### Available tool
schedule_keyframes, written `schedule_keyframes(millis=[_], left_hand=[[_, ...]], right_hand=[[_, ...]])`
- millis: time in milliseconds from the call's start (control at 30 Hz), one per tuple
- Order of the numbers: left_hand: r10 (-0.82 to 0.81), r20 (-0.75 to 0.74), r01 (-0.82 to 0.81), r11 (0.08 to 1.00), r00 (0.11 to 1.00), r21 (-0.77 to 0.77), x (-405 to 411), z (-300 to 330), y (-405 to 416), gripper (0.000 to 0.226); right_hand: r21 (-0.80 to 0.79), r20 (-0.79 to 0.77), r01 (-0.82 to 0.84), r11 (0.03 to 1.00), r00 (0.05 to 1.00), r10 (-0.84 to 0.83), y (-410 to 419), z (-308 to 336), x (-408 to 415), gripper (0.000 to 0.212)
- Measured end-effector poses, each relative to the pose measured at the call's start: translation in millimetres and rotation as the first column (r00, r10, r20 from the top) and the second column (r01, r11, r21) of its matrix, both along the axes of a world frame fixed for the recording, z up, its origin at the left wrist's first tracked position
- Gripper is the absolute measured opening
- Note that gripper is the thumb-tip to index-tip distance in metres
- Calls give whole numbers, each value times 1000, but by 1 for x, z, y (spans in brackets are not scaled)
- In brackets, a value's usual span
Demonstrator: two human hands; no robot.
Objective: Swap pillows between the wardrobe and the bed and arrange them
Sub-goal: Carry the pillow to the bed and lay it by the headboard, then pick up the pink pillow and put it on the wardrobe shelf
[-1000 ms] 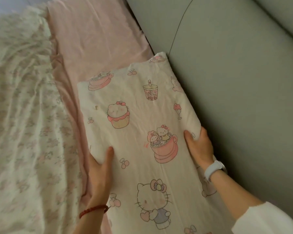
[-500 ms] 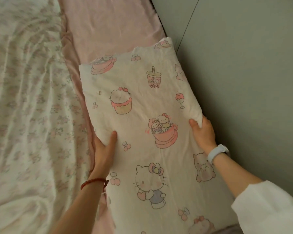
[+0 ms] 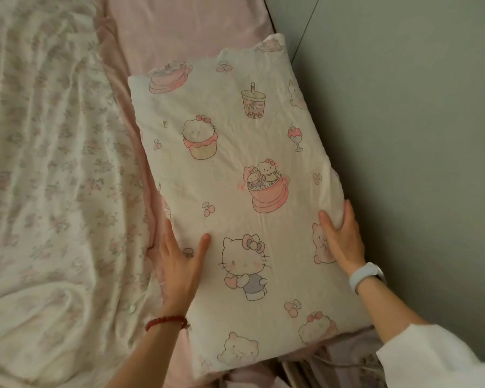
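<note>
A white pillow (image 3: 230, 175) printed with pink cartoon cats, cupcakes and cups lies lengthwise on the pink sheet (image 3: 179, 32), its right long side against the grey-green headboard (image 3: 403, 135). My left hand (image 3: 179, 264), with a red bead bracelet on the wrist, grips the pillow's left edge, thumb on top. My right hand (image 3: 342, 236), a pale watch on its wrist, holds the pillow's right edge beside the headboard, fingers wrapped over the side.
A rumpled white quilt (image 3: 48, 177) with small pink flowers covers the bed to the left of the pillow. The padded headboard fills the right side. Crumpled pale fabric (image 3: 333, 368) shows below the pillow's near end.
The pillow has slid away from me along the headboard and now shows its whole length. Both hands have shifted back toward its near half, still on its two edges.
</note>
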State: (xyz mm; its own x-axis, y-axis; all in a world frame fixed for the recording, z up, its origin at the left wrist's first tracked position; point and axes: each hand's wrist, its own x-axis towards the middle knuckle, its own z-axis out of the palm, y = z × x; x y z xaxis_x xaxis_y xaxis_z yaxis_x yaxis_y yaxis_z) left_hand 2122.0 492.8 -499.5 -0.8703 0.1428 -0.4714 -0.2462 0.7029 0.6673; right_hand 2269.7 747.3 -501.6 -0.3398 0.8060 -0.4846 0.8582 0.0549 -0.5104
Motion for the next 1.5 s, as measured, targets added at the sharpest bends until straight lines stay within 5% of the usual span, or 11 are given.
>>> schedule_keyframes(millis=[167,300,400,500,700,933,1233,1500], left_hand=[[-4,61,8,997,998,-74,32,12,18,96],[-21,-49,21,1000,999,-9,44,19,24,93],[-97,-101,93,995,990,-47,50,13,18,93],[-159,-13,155,974,987,-164,44,-1,12,98],[-232,95,250,927,968,-279,36,-8,10,105],[-305,16,301,930,952,-210,24,29,-17,79],[2,-90,-10,996,996,-84,27,78,-199,48],[336,-145,-344,938,931,-34,67,101,-453,40]], right_hand=[[-90,-74,37,995,996,-44,4,10,10,50],[36,-195,54,998,980,-46,13,26,5,23],[92,-181,35,995,983,-18,12,21,16,31],[-67,25,-85,994,996,87,1,3,26,51],[-71,271,-95,993,956,111,-11,7,21,59],[192,122,-301,934,952,281,-86,49,-9,53],[-89,-181,-647,757,758,626,-281,79,-67,31],[-175,-184,-808,563,589,787,-495,98,-89,25]])
